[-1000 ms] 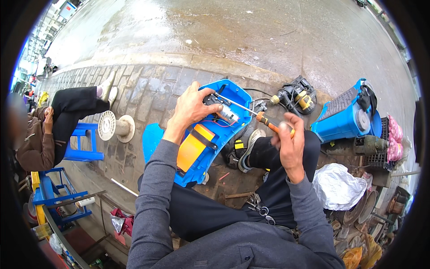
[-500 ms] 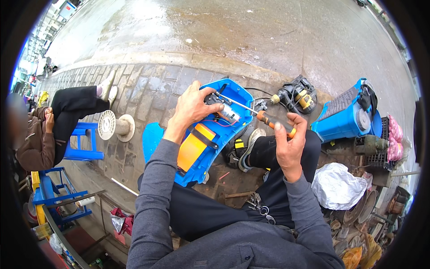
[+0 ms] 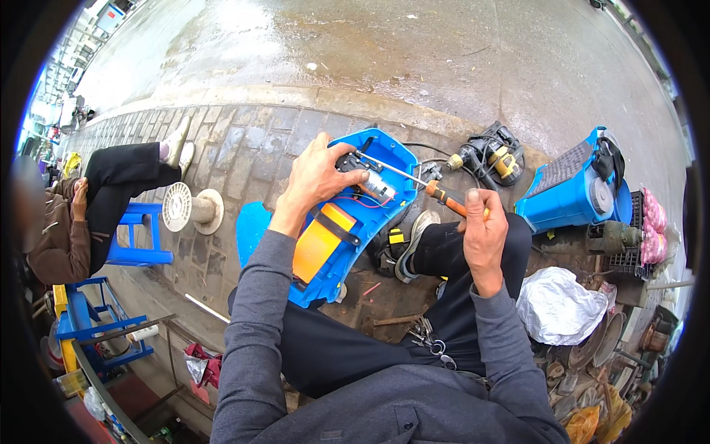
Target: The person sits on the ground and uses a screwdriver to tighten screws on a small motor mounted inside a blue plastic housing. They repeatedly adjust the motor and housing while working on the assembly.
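My left hand (image 3: 316, 176) is closed on a small pump with a silver motor (image 3: 379, 186) and a black head. The pump sits at the far end of an open blue plastic casing (image 3: 333, 278) that rests by my left leg. Red and blue wires run from the motor. Lower in the casing a yellow-orange block (image 3: 319, 248) lies under a black strap. My right hand (image 3: 484, 240) is closed around the orange and black handle of a screwdriver (image 3: 445, 197). Its shaft slants up and left, the tip meeting the black pump head beside my left fingers.
A corded power tool (image 3: 499, 159) lies ahead on the paving. To the right stand a blue tank (image 3: 566, 185) and a white plastic bag (image 3: 560, 307) beside scrap parts. On the left are an empty spool (image 3: 194, 209) and a person sitting on a blue stool (image 3: 139, 237).
My right fingers have curled further around the screwdriver handle, and the hand has turned slightly. My left hand, the pump and the casing stay about where they were.
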`<state>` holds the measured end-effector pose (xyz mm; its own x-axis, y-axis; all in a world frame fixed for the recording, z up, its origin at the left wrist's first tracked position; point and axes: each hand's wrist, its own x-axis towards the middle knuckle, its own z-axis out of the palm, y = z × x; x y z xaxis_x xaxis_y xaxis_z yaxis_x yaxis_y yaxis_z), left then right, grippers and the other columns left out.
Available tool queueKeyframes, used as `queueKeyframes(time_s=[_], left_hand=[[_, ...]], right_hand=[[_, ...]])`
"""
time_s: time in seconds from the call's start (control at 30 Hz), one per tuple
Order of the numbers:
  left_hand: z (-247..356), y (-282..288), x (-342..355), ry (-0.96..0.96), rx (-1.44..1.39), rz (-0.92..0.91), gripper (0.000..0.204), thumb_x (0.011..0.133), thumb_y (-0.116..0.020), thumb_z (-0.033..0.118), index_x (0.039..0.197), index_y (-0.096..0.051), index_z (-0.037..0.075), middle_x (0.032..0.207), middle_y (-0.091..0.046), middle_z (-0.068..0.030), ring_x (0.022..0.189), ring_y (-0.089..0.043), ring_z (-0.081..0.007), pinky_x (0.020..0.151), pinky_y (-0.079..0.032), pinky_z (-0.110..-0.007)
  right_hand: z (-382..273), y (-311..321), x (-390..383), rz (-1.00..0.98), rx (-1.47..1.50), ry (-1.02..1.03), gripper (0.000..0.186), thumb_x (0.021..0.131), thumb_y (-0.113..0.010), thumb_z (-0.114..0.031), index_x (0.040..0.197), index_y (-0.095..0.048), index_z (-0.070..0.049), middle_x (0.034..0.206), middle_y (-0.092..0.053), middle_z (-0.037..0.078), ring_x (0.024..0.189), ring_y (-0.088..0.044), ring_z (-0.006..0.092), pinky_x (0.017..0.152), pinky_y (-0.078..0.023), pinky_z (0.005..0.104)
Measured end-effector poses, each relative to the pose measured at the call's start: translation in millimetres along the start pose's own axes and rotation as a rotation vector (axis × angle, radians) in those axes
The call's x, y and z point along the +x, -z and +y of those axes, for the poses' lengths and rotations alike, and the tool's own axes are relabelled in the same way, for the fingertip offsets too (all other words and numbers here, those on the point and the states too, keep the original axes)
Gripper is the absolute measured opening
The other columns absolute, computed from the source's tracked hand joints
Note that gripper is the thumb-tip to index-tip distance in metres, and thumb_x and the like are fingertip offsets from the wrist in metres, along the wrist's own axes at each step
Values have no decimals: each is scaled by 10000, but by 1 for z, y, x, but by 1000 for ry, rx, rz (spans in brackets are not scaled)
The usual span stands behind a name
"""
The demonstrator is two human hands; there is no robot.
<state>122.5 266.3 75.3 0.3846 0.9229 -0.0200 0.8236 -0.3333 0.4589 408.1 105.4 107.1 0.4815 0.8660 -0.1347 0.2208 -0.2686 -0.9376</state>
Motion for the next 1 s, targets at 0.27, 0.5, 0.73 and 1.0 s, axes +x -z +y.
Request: queueKeyframes(time_s=[0.27, 0.5, 0.73, 1.0], left_hand=[[2, 2, 0, 10, 0, -15, 654, 818, -897, 559, 1329, -787, 165, 1194, -639, -200, 1214, -660, -412, 1002, -568, -523], [2, 1, 0, -8, -5, 2, 648, 816, -906, 545, 1328, -788, 165, 1206, -644, -199, 1222, -658, -411, 998, -574, -525], [1, -1, -1, -7, -4, 5, 662, 818, -901, 561, 1361, -779, 203, 1162, -626, -178, 1184, -662, -399, 996, -561, -504], [-2, -4, 0, -32, -8, 24, 665, 812, -909, 561, 1363, -778, 211, 1120, -613, -155, 1150, -661, -381, 959, -564, -500]], right_hand=[[8, -10, -2, 83, 88, 288, 388, 1078, -775, -278, 1248, -606, 27, 935, -718, 67, 795, -644, 108, 717, -550, 291], [11, -1, 4, 11, 117, 118, 385, 1094, -753, -327, 1209, -628, 18, 913, -704, 51, 789, -620, 97, 702, -527, 286], [6, -4, 9, 24, 1, 529, 357, 1110, -712, -270, 1322, -605, -2, 1071, -668, 47, 737, -587, 60, 630, -486, 216], [-8, 5, 10, -99, 65, 359, 360, 1104, -707, -188, 1367, -598, 33, 1141, -723, 114, 968, -717, 165, 851, -585, 304]])
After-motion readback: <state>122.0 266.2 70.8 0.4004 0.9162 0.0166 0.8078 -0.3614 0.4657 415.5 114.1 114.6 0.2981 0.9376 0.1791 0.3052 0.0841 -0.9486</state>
